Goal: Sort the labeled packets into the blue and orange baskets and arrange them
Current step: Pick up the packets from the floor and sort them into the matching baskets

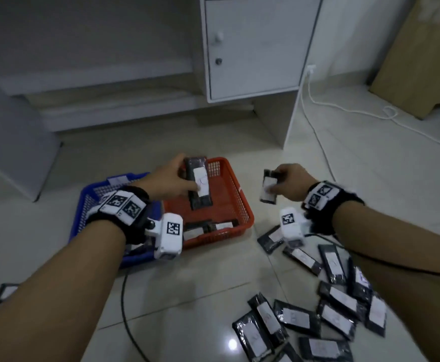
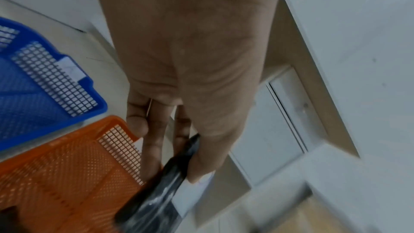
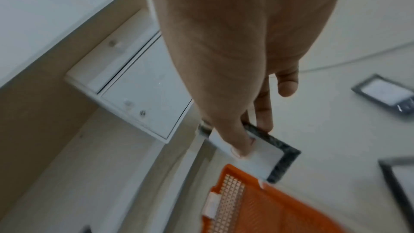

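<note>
Head view, nearest first: a scatter of loose packets (image 1: 326, 309) lies on the floor by the right forearm. Farther out, the blue basket (image 1: 83, 205) sits under the left wrist, with the orange basket (image 1: 229, 194) touching its right side. The left hand (image 1: 166, 181) pinches a packet (image 1: 198, 182) over the orange basket's middle, thumb on the label, long axis running away from the person and roughly along the basket's length. The right hand (image 1: 289, 182) grips a second packet (image 1: 268, 186) just off the orange basket's right rim, above bare floor. Judging by this, the left packet is nearer its drop; the right must travel leftward.
</note>
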